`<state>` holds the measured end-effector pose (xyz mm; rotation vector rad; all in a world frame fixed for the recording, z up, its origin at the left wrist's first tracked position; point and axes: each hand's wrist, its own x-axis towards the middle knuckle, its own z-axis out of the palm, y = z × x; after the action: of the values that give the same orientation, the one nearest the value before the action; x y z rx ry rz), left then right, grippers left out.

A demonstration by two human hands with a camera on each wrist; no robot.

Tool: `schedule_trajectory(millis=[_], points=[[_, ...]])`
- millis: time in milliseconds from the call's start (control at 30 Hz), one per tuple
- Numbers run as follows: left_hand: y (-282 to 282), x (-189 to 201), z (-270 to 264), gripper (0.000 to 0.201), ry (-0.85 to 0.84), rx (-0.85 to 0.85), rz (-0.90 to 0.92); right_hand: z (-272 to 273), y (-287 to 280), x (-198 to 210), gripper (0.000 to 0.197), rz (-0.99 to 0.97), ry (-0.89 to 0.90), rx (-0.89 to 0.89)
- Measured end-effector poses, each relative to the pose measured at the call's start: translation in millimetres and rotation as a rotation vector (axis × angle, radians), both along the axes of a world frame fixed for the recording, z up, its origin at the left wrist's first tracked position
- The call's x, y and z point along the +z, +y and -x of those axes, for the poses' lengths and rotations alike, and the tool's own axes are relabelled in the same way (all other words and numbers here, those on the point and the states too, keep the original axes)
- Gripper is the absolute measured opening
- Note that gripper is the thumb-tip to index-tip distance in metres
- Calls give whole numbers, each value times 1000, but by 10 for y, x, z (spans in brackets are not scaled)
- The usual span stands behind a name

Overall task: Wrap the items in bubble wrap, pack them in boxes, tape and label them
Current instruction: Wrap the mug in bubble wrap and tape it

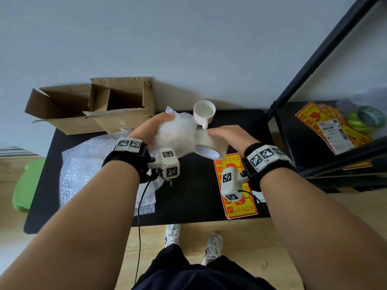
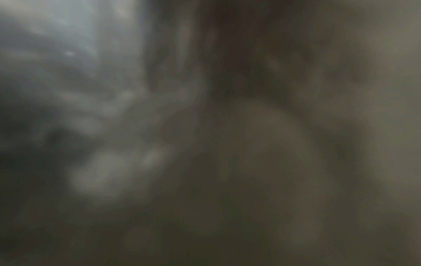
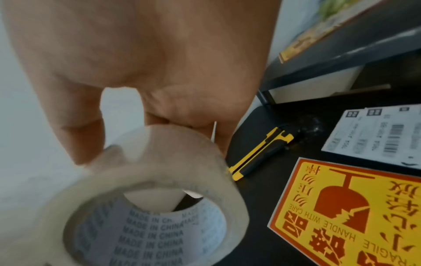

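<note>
The bubble-wrapped bundle [image 1: 174,135] likely handles light, soft and slippery outside, fragile within, so it is best cupped around its middle. It is a cloudy white lump held above the counter [image 1: 194,193], the left hand [image 1: 149,127] curled around it. Beside it, the right hand [image 1: 227,136] grips the tape roll [image 1: 210,146], which touches the bundle.

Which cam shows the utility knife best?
Right wrist: the yellow-and-black utility knife lies in plain sight on the black table. Head view: not visible, apparently hidden behind the right hand. Left wrist: only blur.
</note>
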<state>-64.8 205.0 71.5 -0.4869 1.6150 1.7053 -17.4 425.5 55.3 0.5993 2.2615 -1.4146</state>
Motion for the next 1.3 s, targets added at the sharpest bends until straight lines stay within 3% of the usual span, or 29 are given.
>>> schedule_trajectory(millis=[233,367,500,633,733,833,933,1033,1167,1300], points=[[146,96,-78,27,-26,-71,-87,-71,-73,-72,48,-122,-2,87],[173,57,-45,53,-53,-3,-212,-24,-136,10,46,-96,59,42],[158,25,10,57,-54,13,-265,57,-143,95,53,-73,175,39],[226,5,27,57,11,-103,-169,93,-101,130,59,-16,236,-36],[249,-99,95,37,172,-145,130,113,-88,167,53,-32,292,-1],[227,-156,116,44,261,-289,333,116,-132,160,49,-145,308,102],[232,-118,140,58,170,-186,265,115,-193,128,49,-310,323,118],[268,-46,138,72,108,-319,223,103,-265,86,41,-505,337,205],[303,-96,107,38,151,-415,316,70,-316,77,33,-525,277,348],[274,-125,110,25,154,-363,400,23,-328,94,36,-490,187,479]])
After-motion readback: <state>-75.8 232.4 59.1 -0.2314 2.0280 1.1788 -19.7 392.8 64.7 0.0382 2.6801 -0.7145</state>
